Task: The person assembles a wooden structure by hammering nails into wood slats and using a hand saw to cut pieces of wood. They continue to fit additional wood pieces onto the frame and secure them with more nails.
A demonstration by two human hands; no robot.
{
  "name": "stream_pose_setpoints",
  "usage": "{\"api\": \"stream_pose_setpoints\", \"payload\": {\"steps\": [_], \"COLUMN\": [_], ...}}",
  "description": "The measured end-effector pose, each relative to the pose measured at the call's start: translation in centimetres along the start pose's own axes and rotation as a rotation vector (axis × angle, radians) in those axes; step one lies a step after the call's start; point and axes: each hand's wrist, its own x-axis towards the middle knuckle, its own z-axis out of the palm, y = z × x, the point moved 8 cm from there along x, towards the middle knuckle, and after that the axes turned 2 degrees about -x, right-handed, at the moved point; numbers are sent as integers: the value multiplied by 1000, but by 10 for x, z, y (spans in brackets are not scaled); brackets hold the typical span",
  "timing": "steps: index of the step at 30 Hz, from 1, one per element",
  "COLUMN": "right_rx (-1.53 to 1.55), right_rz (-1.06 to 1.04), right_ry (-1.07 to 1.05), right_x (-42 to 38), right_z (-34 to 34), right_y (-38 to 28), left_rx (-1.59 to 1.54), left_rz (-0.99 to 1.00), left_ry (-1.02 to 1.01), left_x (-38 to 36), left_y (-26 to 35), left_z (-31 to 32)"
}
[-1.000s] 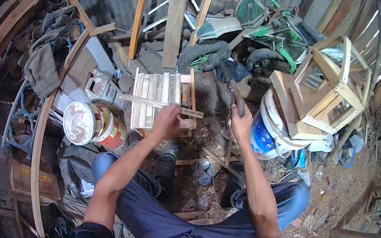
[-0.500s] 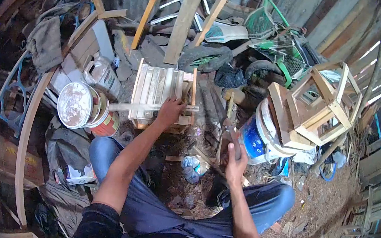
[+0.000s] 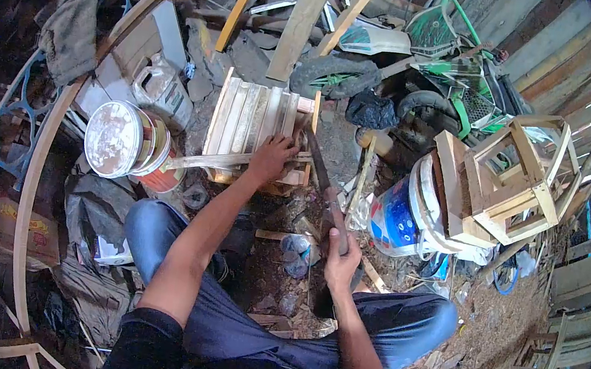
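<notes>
My left hand [image 3: 274, 159] presses down on a thin wooden strip [image 3: 209, 161], its fingers curled over the strip's right part. The strip lies across the near end of a slatted wooden frame [image 3: 251, 115], its left end reaching past the frame towards the buckets. My right hand [image 3: 342, 261] is closed around the near end of a long, dark machete [image 3: 331, 198]. Its blade slants up and left, and the tip overlaps the frame's right side in this view, just right of my left fingers.
Paint buckets [image 3: 113, 140] stand at left by a dirty plastic jug [image 3: 163, 92]. At right, a blue-and-white bucket [image 3: 397, 216] bears a wooden frame [image 3: 516, 180]. Green motorbike parts [image 3: 464, 95] lie behind. Scraps and shavings cover the ground between my knees.
My right hand has moved left and slightly down, bringing the machete's tip up to the slatted frame. My left hand remains on the strip. The camera view has shifted slightly.
</notes>
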Motion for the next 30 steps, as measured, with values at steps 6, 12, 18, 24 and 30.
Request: {"api": "stream_pose_setpoints", "payload": {"steps": [6, 12, 18, 24, 30], "right_rx": [-52, -31, 25, 95, 115], "right_rz": [-84, -58, 9, 71, 89], "right_ry": [-16, 79, 94, 124, 70], "right_x": [-1, 3, 0, 5, 11], "right_z": [2, -5, -5, 16, 18], "right_y": [9, 1, 20, 43, 44], "left_rx": [-62, -128, -83, -50, 117], "left_rz": [21, -67, -117, -61, -56], "left_ry": [-248, -106, -138, -181, -173], "left_x": [19, 24, 30, 43, 47], "left_y": [-7, 2, 7, 19, 16], "left_z": [8, 16, 21, 30, 40]}}
